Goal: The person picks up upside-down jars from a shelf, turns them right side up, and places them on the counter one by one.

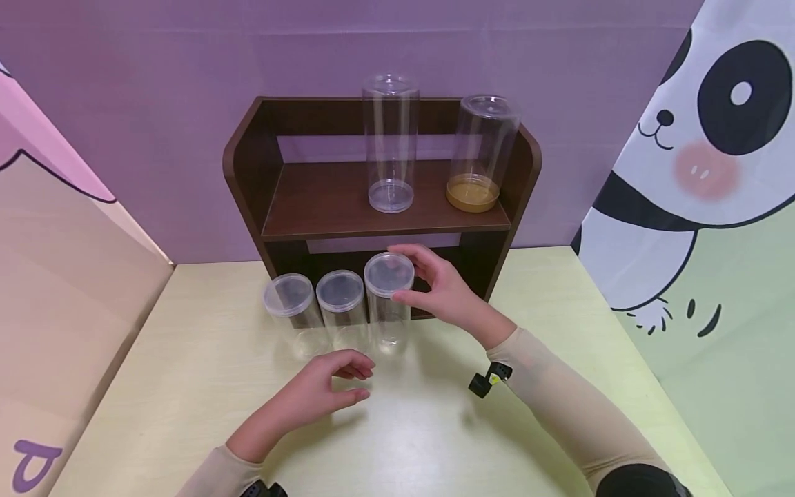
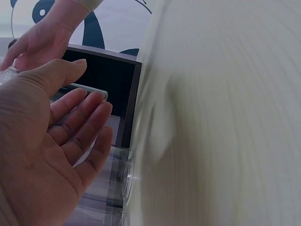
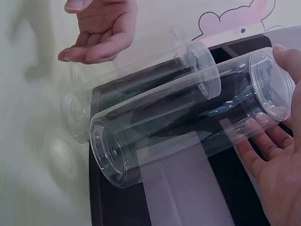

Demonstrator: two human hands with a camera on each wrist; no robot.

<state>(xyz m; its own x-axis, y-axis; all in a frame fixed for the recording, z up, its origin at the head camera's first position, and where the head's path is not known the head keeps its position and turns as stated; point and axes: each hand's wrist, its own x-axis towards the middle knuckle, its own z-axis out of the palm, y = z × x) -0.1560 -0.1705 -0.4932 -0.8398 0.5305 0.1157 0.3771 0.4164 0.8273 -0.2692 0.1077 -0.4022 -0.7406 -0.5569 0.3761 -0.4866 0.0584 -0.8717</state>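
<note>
My right hand [image 1: 444, 286] grips a clear plastic jar [image 1: 390, 319] near its translucent lid [image 1: 389, 273], thumb at the front and fingers round the back. The jar is upright, at the right end of a row in front of the brown shelf. Beside it stand a middle clear jar [image 1: 348, 323] and a left clear jar [image 1: 301, 321], both lidded. Nearer the front, my left hand [image 1: 323, 390] hovers over the table with loosely bent fingers and holds nothing. In the right wrist view the gripped jar [image 3: 169, 122] shows see-through and empty.
The dark brown two-tier shelf [image 1: 329, 200] stands at the back against a purple backdrop [image 1: 155, 124]. On its upper board are a tall clear jar [image 1: 391, 138] and a clear jar [image 1: 483, 148] with a gold-brown base. A panda-print sheet [image 1: 671, 186] borders the table's right side.
</note>
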